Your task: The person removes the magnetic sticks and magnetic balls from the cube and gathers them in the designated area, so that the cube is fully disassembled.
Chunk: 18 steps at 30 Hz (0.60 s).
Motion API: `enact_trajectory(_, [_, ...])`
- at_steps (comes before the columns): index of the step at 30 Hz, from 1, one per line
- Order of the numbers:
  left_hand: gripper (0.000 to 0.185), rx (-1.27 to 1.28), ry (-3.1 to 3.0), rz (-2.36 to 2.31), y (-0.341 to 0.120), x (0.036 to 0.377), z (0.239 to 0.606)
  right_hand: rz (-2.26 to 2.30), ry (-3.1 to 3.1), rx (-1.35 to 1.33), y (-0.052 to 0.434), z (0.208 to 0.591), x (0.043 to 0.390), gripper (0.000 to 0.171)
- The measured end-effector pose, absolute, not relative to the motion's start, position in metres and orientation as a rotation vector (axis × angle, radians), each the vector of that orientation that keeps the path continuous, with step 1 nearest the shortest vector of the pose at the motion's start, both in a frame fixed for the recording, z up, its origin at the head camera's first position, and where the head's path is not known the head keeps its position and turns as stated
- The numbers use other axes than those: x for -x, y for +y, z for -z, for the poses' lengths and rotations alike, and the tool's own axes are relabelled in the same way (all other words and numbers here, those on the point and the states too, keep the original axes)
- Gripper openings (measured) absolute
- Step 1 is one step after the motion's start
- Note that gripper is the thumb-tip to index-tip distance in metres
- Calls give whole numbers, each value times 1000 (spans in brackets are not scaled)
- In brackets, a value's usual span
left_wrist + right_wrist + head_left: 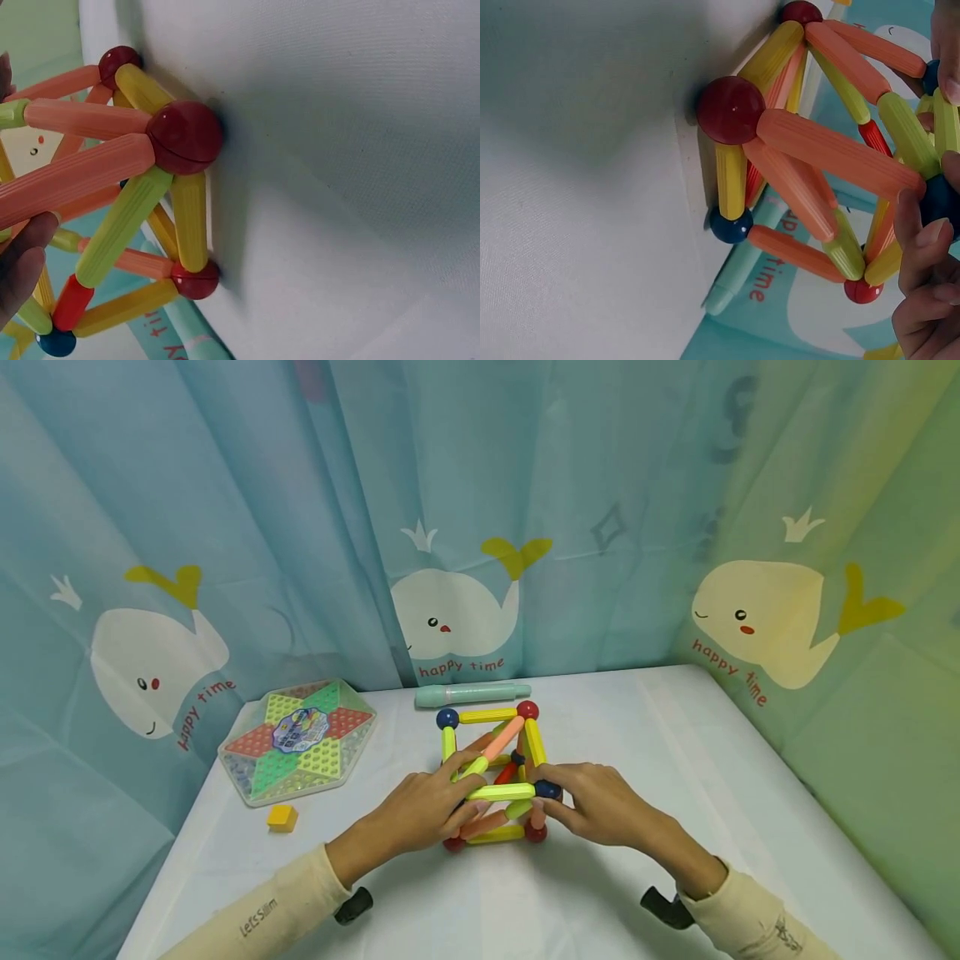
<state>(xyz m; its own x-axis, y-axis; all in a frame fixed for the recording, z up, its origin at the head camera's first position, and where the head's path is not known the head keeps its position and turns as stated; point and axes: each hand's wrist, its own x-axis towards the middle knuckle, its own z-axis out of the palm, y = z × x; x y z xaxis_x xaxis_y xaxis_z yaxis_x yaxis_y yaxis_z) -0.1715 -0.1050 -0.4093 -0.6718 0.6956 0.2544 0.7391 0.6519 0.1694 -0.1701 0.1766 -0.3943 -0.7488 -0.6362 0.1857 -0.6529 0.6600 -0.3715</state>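
the right hand has its fingertips curled onto a dark blue ball at the near upper corner of a cube of magnetic sticks; in the right wrist view those fingers close round that ball where the orange and green sticks meet. the left hand grips the opposite near corner of the cube, fingers bent over a lime green stick that runs across the top front edge between the two hands; how firmly it pinches cannot be told, since the left wrist view shows only a fingertip touching an orange stick. the cube stands on a white table, its red balls touching the surface. behind the cube lies a pale teal pen, close to it. left of the cube, well apart, sits a hexagonal game board, and just in front of that board a small yellow block. a whale-print curtain hangs behind the pen.
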Motion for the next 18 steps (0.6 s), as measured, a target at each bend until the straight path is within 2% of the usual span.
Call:
enact_trajectory(8, [24,1179,-2701,388,-106,171,409,-702,-2802,-1093,179,398,173,20])
enact_trajectory(18, [34,1208,-2600,278,-106,173,412,-798,-2834,-1068,176,399,176,19])
